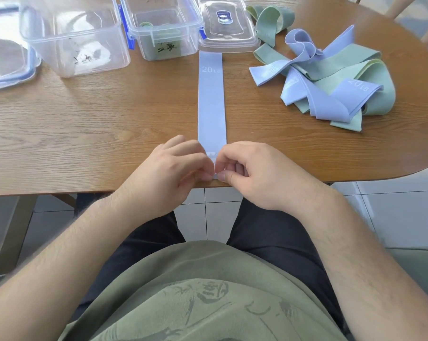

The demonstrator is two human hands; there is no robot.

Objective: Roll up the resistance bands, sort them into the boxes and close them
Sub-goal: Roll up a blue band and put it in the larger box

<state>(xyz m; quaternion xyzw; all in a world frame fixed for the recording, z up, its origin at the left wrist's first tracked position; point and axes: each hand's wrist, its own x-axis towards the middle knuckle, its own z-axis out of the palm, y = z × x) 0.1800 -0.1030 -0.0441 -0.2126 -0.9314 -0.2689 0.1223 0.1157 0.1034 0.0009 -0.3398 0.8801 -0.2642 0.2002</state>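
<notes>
A lavender resistance band (211, 99) marked 20 LB lies flat and straight on the wooden table (97, 124), running from the near edge toward the boxes. My left hand (168, 173) and my right hand (252, 173) both pinch its near end at the table edge, fingers curled, a small fold of band between them. Two clear plastic boxes stand at the back: a larger empty-looking one (72, 38) on the left and a smaller one (163, 30) with blue clips that holds a rolled green band.
A clear lid (227, 23) lies beside the smaller box, over the far end of the band. Another lid with a blue rim (8, 52) sits at the far left. A tangled heap of green and lavender bands (331, 80) lies at the right.
</notes>
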